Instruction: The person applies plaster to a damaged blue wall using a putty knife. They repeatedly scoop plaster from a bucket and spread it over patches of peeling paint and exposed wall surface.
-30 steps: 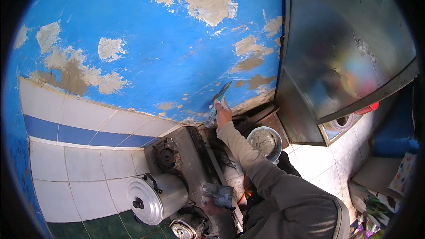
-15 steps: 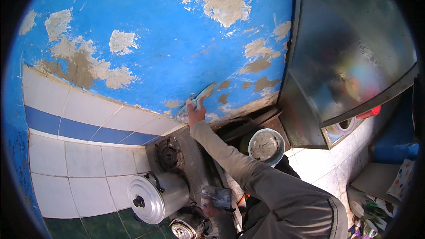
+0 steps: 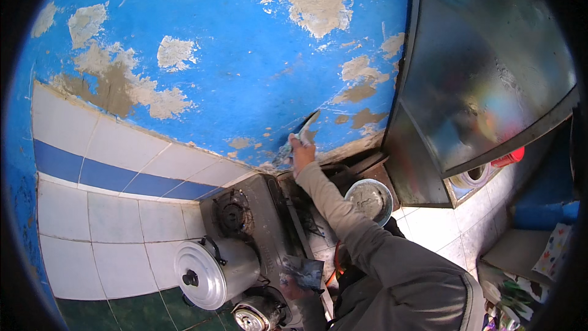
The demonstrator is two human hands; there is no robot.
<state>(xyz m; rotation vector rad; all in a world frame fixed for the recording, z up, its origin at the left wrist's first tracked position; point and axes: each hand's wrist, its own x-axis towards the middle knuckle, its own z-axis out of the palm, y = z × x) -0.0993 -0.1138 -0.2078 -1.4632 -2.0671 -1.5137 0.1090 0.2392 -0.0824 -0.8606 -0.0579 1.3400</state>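
Observation:
My right hand [image 3: 302,153] is stretched out to the blue wall [image 3: 226,86], closed round a thin putty spreader [image 3: 307,124] smeared with pale filler. The blade's edge lies against the wall, just above the tiles. Lower down, near the stove, my left hand [image 3: 294,289] grips a dark, flat rectangular plate [image 3: 304,271] with grey smears; its fingers are partly hidden behind the plate. Grey filler patches [image 3: 115,89] mark the wall, some darker than others. Under my right forearm stands a round tub [image 3: 369,201] of grey paste.
A lidded aluminium pot [image 3: 217,270] and a smaller metal kettle-like vessel [image 3: 252,315] stand by the stove [image 3: 260,233]. White tiles [image 3: 122,220] with a blue band line the lower wall. A large smoky glass panel [image 3: 484,67] in a dark frame closes off the right side.
My right hand has moved right and slightly up along the wall with the spreader. Several small dark filler spots near it are now thinned or gone. My left hand stays low with the plate.

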